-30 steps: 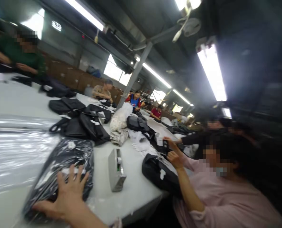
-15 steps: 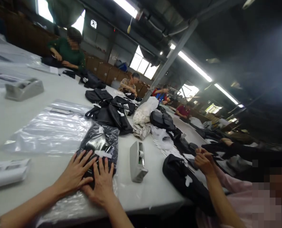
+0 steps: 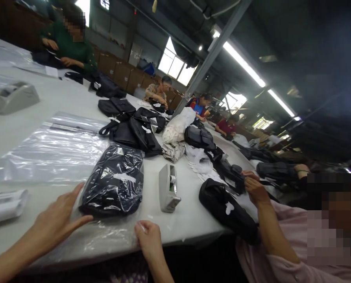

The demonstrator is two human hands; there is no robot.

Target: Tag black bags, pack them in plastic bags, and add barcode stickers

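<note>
A black bag in clear plastic [image 3: 113,181] lies on the white table, with a white tag showing through near its middle. At its lower left is my left hand [image 3: 57,214], fingers stretched out and thumb apart, holding nothing. My right hand [image 3: 148,236] is pinched on the loose open end of the clear plastic [image 3: 116,232], below the bag's lower right corner. Right of the bag stands a grey tape dispenser [image 3: 169,188].
Flat clear plastic bags [image 3: 51,153] lie to the left, above a white roll [image 3: 6,206]. Black bags [image 3: 134,129] are heaped beyond. A second dispenser [image 3: 13,96] is at far left. A co-worker in pink [image 3: 284,236] sits close on the right; others work farther back.
Both hands have come off the top of the bag. My left hand moved left and down; my right hand moved down and right and closed on the plastic's edge. The view has shifted.
</note>
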